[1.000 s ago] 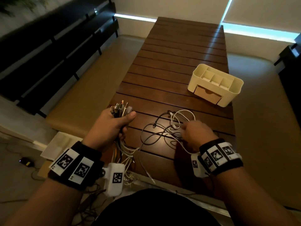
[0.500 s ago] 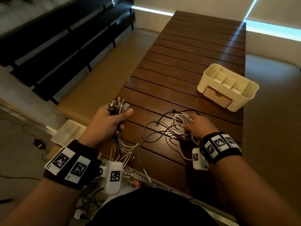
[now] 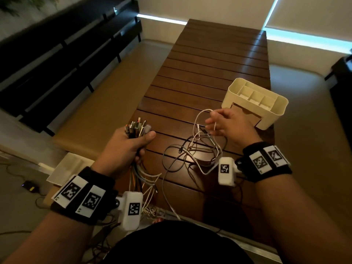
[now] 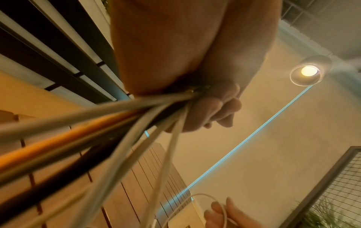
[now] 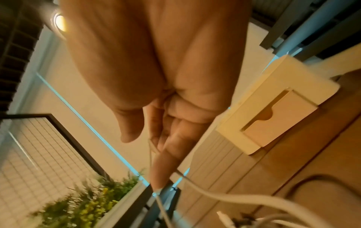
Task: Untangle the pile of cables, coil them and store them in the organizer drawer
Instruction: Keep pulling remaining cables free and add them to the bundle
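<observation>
Near the front edge of the dark slatted wooden table, the left hand is fisted tight round a bunch of mixed cable ends, held out past the table's left side. Right hand, lifted, pinches a thin white cable loop off the tangled cable pile. Just behind it sits the cream plastic organizer with its drawer, at the right edge; bare slats run beyond.

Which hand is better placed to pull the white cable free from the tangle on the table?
The right hand, probably. It already pinches a loop of the white cable above the tangle. The left hand is full: it grips a bundle of cables by their plug ends.
</observation>
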Motion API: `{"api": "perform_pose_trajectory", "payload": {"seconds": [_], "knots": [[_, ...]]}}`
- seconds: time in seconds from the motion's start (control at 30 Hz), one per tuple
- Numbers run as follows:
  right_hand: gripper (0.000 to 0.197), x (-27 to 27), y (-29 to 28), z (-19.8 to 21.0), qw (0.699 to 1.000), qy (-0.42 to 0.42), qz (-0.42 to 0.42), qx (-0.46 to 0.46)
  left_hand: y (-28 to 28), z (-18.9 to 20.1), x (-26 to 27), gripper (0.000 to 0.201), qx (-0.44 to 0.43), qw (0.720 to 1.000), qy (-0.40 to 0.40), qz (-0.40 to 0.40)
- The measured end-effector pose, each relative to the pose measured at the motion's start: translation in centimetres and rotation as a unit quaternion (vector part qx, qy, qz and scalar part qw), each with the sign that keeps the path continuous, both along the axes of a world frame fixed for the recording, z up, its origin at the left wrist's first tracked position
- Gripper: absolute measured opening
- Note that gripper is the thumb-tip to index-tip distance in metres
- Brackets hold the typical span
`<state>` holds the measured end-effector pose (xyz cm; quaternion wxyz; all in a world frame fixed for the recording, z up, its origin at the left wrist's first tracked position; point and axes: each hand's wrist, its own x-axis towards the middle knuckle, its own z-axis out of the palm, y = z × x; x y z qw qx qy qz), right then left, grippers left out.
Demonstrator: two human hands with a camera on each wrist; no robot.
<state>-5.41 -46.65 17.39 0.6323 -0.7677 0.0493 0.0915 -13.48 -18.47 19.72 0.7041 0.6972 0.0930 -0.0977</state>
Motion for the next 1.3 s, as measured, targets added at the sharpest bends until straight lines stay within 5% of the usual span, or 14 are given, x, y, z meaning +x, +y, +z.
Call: {"api": "perform_pose_trajectory", "payload": {"seconds": [0.13, 0.3, 0.47, 0.7, 0.93, 1.1, 1.3], "knots": [[0.024, -1.3, -1.4, -3.1, 0.984, 0.03, -0.032, -0.171, 0.5, -0.1, 0.7, 0.011, -0.008, 1.0, -0.001, -0.018], [0.026, -3.8, -4.2, -7.5, 0.947, 0.096, -0.135, -0.276, 0.3, -0.1, 1.6, 0.011, 0.001, 0.998, 0.0, -0.056], [0.018, -5.7, -5.8, -10.8, 0.921, 0.202, -0.017, -0.333, 0.1, -0.2, 2.2, 0.011, 0.009, 0.997, -0.001, -0.079], [0.013, -6.2, -2.8, -11.1, 0.901, 0.129, 0.025, -0.413, 0.2, -0.4, 2.6, 0.015, 0.009, 0.996, 0.003, -0.094], [0.008, -5.9, -3.2, -9.6, 0.926, 0.124, -0.077, -0.349, 0.9, -0.5, 2.8, 0.012, 0.002, 0.996, -0.004, -0.094], [0.007, -6.7, -2.9, -8.6, 0.93, 0.139, -0.061, -0.336, 0.8, -0.5, 2.7, 0.012, 0.0, 0.995, -0.009, -0.099], [0.018, -8.2, -0.8, -6.0, 0.989, 0.121, -0.046, -0.075, 0.9, -0.7, 2.9, 0.012, -0.003, 0.995, -0.006, -0.1]]}}
